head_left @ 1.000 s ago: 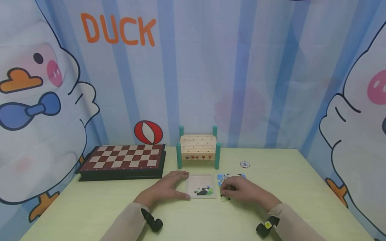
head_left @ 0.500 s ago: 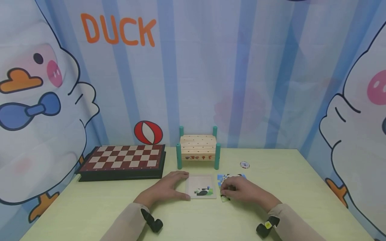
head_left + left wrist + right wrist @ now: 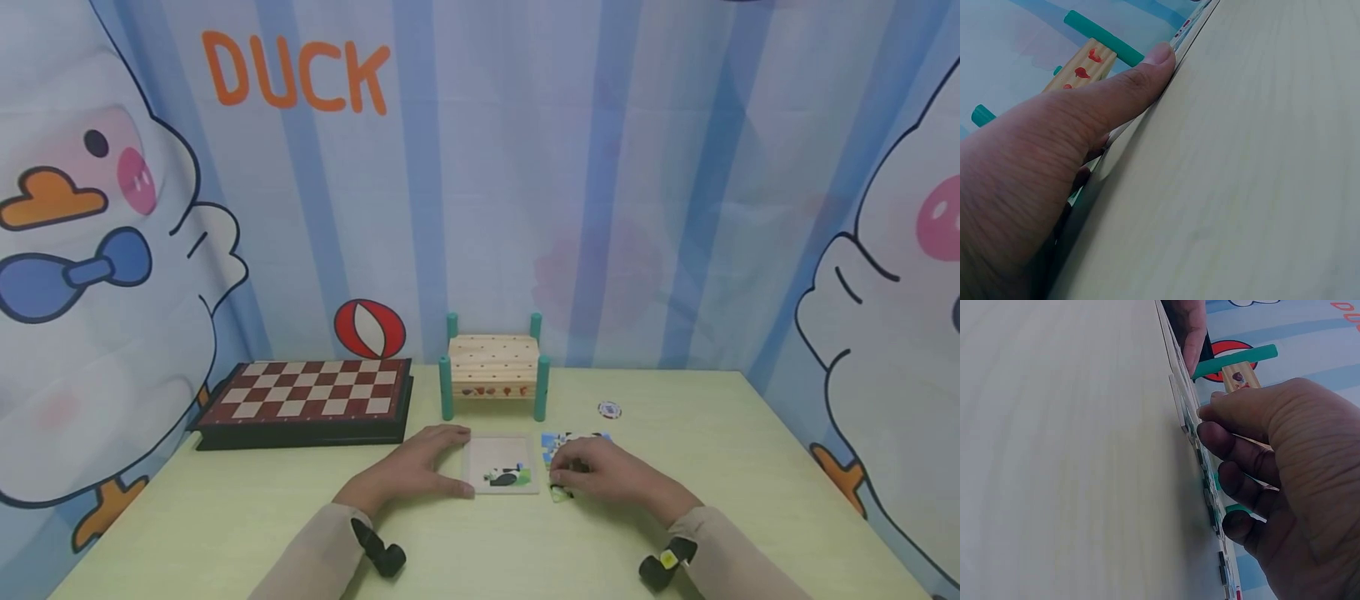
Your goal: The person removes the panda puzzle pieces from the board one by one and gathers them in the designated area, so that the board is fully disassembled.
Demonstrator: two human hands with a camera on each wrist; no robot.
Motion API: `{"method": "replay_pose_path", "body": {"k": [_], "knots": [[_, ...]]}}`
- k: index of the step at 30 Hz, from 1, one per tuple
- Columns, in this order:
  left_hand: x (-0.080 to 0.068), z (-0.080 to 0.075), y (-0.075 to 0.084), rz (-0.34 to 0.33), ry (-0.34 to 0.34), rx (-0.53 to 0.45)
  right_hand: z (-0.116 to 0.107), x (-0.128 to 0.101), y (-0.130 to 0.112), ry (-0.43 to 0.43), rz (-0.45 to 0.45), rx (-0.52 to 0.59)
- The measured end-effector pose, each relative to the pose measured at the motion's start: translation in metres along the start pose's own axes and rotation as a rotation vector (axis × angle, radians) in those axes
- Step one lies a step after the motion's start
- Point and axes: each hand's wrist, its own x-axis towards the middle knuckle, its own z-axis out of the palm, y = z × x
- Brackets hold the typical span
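Note:
My left hand (image 3: pixel 420 467) rests with its thumb and fingers spread along the left side of a pale square puzzle tray (image 3: pixel 487 450). One panda puzzle piece (image 3: pixel 510 476) lies in the tray's lower part. To the tray's right, my right hand (image 3: pixel 607 473) is over several loose puzzle pieces (image 3: pixel 558 442), its fingers curled. Its thumb and index fingertip pinch at a puzzle piece (image 3: pixel 1180 409), mostly hidden by the hand in the head view. In the left wrist view the thumb (image 3: pixel 1129 94) lies straight along the tray's edge.
Behind the tray stands a small wooden toy bed (image 3: pixel 492 367) with green posts. A checkered board box (image 3: pixel 307 404) sits at the left. A round chip (image 3: pixel 609 410) lies behind the loose pieces. A printed duck curtain (image 3: pixel 480 167) hangs at the table's back.

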Motion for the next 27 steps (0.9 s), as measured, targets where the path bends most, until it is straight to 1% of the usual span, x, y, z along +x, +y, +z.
{"method": "replay_pose_path", "body": {"k": [7, 13, 21, 27], "knots": [[0.001, 0.002, -0.001, -0.003, -0.002, -0.007, -0.001, 0.0, -0.001, 0.013, -0.013, -0.02], [0.0, 0.001, 0.001, 0.0, 0.002, 0.002, -0.004, 0.005, -0.004, 0.049, -0.023, -0.046], [0.001, 0.001, 0.0, -0.011, 0.004, 0.007, -0.004, 0.021, -0.009, 0.086, -0.06, -0.094], [0.001, 0.001, 0.001, -0.015, 0.006, 0.004, 0.006, 0.04, -0.014, 0.072, -0.072, -0.044]]}}
